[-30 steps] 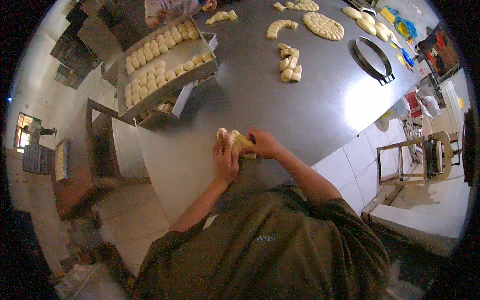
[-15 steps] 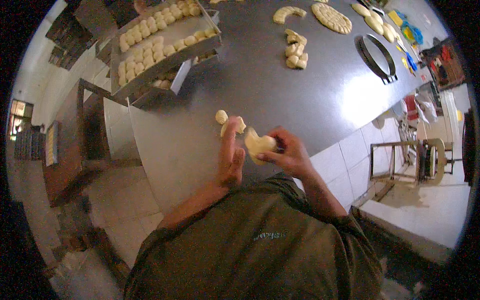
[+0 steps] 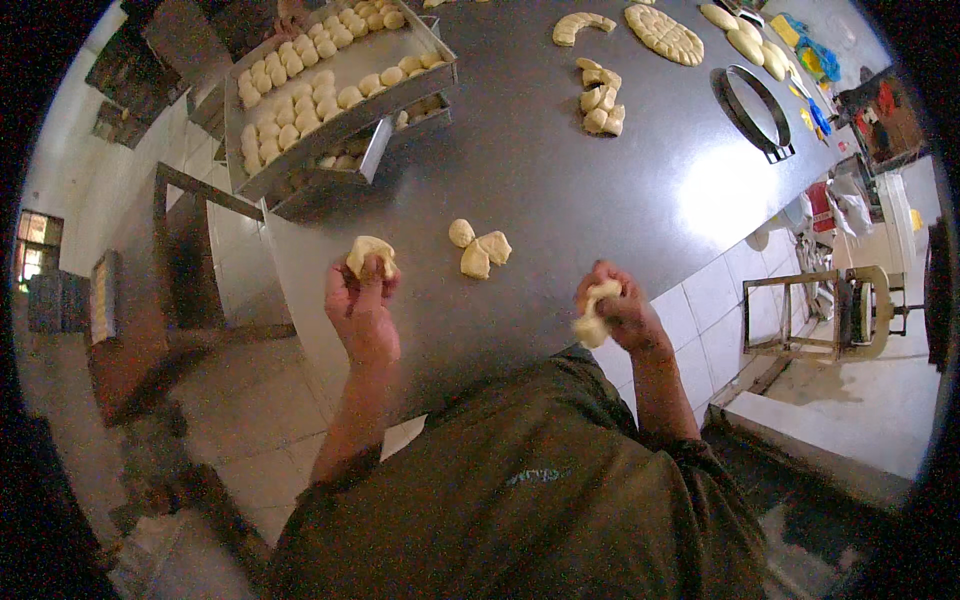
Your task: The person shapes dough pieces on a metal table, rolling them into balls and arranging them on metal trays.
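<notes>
Both bare hands have separated since the preceding frame: the left hand [image 3: 363, 312] has shifted toward the left edge of the grey metal worktop [image 3: 530, 190], and the right hand [image 3: 630, 312] lies farther toward its right edge. The left fingers are closed around a pale, lumpy piece of dough [image 3: 371, 248], the thumb pressed against its near side. The right fingers grip an elongated pale piece of dough [image 3: 594, 328], slightly blurred, which hangs partly below them. Both pieces are held near the worktop's near end; whether either touches the surface cannot be told.

Between the hands rest a small round dough ball [image 3: 461, 233] and, just beside it, an irregular pale dough portion [image 3: 487, 254]. At the left edge, a rectangular metal tray [image 3: 350, 128] carries rows of round dough pieces, with a second metal tray [image 3: 377, 150] set askew beneath it. Toward the far edge lie a jumbled dough cluster [image 3: 602, 100], a curved dough strip [image 3: 582, 27] and a flat, scored dough disc [image 3: 665, 36]. Near the right edge stands a black metal hoop [image 3: 740, 121].
</notes>
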`<state>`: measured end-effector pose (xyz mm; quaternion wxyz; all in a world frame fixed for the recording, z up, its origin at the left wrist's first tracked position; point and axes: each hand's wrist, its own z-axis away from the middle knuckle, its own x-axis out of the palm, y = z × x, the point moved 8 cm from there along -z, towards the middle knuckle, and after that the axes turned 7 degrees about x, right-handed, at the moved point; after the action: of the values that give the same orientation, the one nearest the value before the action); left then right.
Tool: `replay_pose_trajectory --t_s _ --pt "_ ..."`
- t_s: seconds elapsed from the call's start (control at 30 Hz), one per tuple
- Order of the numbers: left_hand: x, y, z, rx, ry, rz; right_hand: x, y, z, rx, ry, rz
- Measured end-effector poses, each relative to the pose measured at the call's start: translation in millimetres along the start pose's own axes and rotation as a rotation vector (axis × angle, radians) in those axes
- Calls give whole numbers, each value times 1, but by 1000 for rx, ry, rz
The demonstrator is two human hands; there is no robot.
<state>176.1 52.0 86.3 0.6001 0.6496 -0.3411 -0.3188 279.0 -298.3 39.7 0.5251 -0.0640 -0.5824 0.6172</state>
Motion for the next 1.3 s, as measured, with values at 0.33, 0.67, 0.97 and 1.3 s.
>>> replay_pose_trajectory --t_s 0.33,0.67,0.97,1.3 --pt "78 -61 58 -248 -124 -248 11 15 -62 -261 362 270" --pt "-58 -75 43 425 -53 -1236 -59 -28 -91 -414 470 1881" --pt "-101 -135 71 666 -143 -1690 -100 -2 -108 -327 236 1965" --pt "-98 -120 42 512 -24 -1389 -111 -42 -132 -365 125 1826"
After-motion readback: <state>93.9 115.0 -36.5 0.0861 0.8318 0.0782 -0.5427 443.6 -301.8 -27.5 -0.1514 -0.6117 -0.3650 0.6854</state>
